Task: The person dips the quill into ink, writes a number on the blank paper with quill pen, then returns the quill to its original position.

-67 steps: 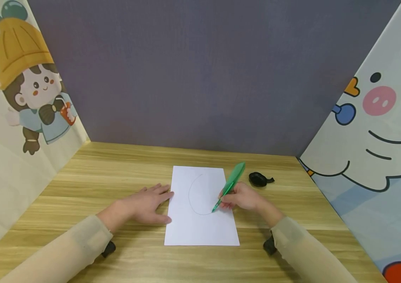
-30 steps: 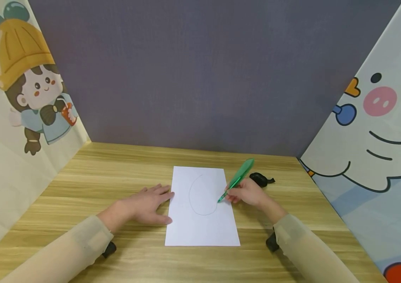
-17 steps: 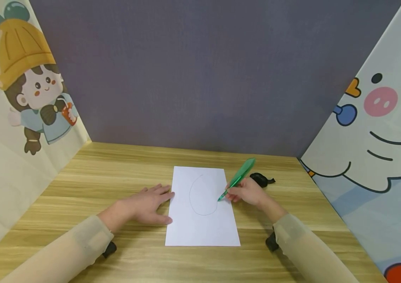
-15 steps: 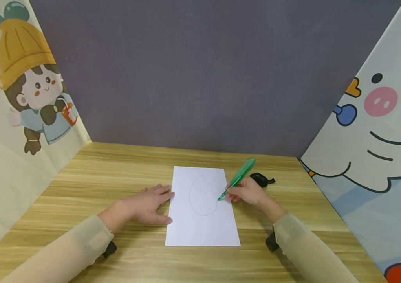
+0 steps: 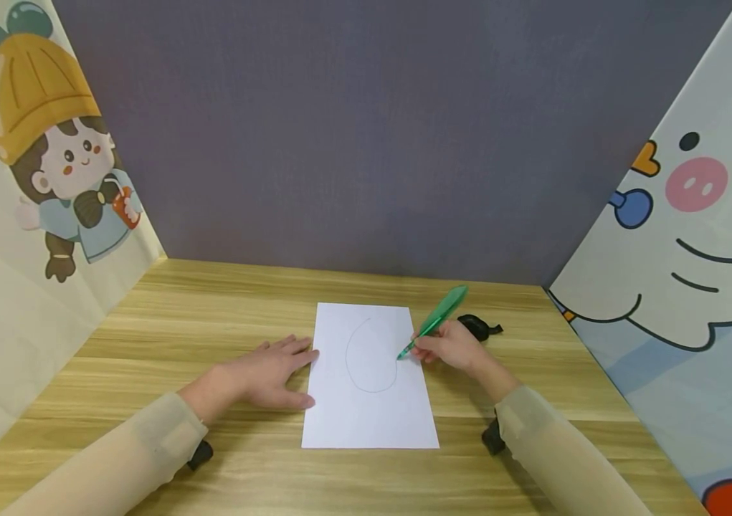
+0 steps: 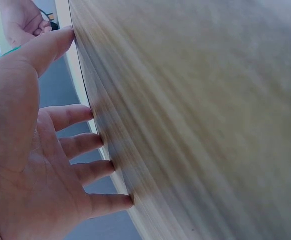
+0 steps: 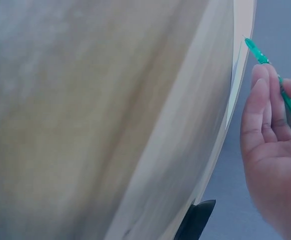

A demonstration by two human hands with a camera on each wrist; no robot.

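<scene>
A white sheet of paper lies on the wooden table and bears a thin curved line, rounded at the bottom and open at the top. My right hand pinches a green pen with a leaf-shaped top, between thumb and fingers. Its tip meets the upper right end of the line. The right wrist view shows the pen at the fingertips. My left hand rests flat with spread fingers, its thumb and index fingertips on the paper's left edge. In the left wrist view, the fingertips touch the surface.
A black rounded object with a short tail lies just behind my right hand, partly hidden by it. A grey panel closes off the table's back edge. Printed cartoon panels stand at both sides.
My right hand has moved the pen up and to the right from the bottom of the curve. The line now extends up its right side. My left hand stays in place.
</scene>
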